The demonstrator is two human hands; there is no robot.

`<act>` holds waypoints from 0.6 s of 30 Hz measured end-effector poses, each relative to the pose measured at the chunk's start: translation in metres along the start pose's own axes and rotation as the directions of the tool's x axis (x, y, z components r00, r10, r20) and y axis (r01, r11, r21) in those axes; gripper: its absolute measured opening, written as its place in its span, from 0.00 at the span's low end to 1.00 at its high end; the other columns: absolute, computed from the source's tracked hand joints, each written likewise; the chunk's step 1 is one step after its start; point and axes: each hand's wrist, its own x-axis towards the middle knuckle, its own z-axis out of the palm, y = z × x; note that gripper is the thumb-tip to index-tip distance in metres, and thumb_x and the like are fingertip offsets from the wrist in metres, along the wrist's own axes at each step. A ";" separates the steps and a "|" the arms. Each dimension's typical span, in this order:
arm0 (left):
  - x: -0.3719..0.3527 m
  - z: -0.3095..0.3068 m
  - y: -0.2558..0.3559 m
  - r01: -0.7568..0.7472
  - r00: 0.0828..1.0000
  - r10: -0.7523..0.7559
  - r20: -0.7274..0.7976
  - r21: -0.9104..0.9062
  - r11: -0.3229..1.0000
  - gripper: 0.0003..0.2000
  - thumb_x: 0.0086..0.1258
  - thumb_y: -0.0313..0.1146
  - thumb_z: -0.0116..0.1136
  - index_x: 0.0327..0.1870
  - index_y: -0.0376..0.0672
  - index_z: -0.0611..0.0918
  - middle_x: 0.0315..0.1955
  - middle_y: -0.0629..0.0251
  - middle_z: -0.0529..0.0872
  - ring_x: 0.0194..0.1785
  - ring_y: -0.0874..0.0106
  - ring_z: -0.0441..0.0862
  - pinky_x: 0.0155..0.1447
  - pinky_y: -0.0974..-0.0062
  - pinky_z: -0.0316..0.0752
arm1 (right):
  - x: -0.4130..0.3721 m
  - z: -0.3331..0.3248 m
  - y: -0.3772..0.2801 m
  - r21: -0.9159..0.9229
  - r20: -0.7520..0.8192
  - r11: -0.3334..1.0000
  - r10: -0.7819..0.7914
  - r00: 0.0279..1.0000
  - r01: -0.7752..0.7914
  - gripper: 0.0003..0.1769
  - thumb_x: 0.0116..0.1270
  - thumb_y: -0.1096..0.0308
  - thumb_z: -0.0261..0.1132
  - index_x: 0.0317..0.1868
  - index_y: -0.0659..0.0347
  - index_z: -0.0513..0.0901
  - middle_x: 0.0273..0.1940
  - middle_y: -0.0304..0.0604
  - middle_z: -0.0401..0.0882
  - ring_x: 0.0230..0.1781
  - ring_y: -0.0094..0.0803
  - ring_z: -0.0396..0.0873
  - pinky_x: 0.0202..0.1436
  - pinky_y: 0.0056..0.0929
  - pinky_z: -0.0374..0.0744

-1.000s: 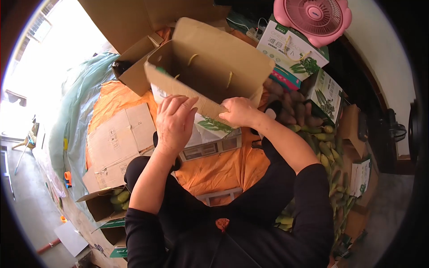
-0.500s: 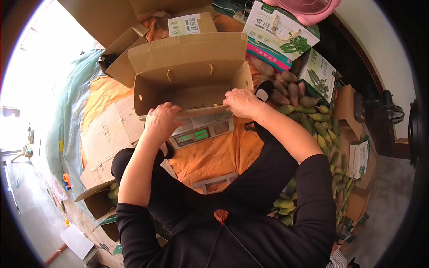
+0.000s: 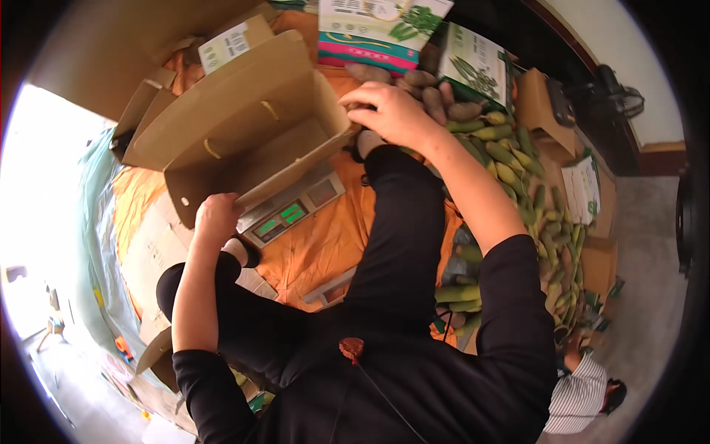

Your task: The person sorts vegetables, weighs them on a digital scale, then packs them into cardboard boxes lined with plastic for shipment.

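An open brown cardboard box (image 3: 244, 140) rests on a digital scale (image 3: 290, 210) with a lit green display. My left hand (image 3: 216, 217) grips the box's near left corner. At the box's right corner my right hand (image 3: 390, 112) has its fingers bent; whether it holds the box edge I cannot tell. Just past that hand lie brown tubers (image 3: 436, 100) and a heap of green-yellow vegetables (image 3: 518, 170). I sit on an orange sheet (image 3: 336, 248) in black clothes.
Printed green-and-white cartons (image 3: 377, 26) stand at the back, another (image 3: 473, 66) to their right. Flattened cardboard (image 3: 148, 259) lies at the left, with more brown boxes (image 3: 96, 52) behind. Another person in a striped shirt (image 3: 580, 396) is at the lower right.
The box has come down flat onto the scale and turned. My left hand slid to its near left corner and my right hand moved toward the tubers. The view swung left.
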 end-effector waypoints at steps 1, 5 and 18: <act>0.000 -0.001 0.003 0.020 1.000 -0.020 -0.001 -0.022 1.000 0.11 0.58 0.36 0.61 0.38 0.41 0.85 0.31 0.50 0.84 0.40 0.52 0.82 0.47 0.58 0.76 | -0.011 -0.007 0.015 0.071 -0.049 0.994 0.089 0.995 -0.086 0.12 0.63 0.71 0.63 0.47 0.60 0.83 0.35 0.39 0.79 0.36 0.28 0.78 0.41 0.26 0.75; 0.001 0.000 0.002 -0.017 1.000 0.017 -0.009 0.010 1.000 0.11 0.57 0.35 0.61 0.37 0.41 0.85 0.31 0.49 0.84 0.39 0.51 0.81 0.45 0.58 0.75 | -0.078 -0.025 0.073 0.105 -0.186 0.952 0.302 0.935 -0.287 0.12 0.63 0.67 0.63 0.46 0.62 0.82 0.38 0.45 0.83 0.39 0.33 0.81 0.43 0.29 0.77; -0.014 0.018 0.006 -0.216 0.897 0.247 -0.366 0.122 0.969 0.13 0.55 0.31 0.62 0.41 0.40 0.83 0.36 0.48 0.83 0.41 0.52 0.81 0.45 0.61 0.74 | -0.349 0.164 0.197 0.004 0.082 0.631 0.773 0.629 -0.776 0.13 0.59 0.66 0.64 0.41 0.63 0.84 0.35 0.49 0.84 0.36 0.36 0.83 0.39 0.31 0.79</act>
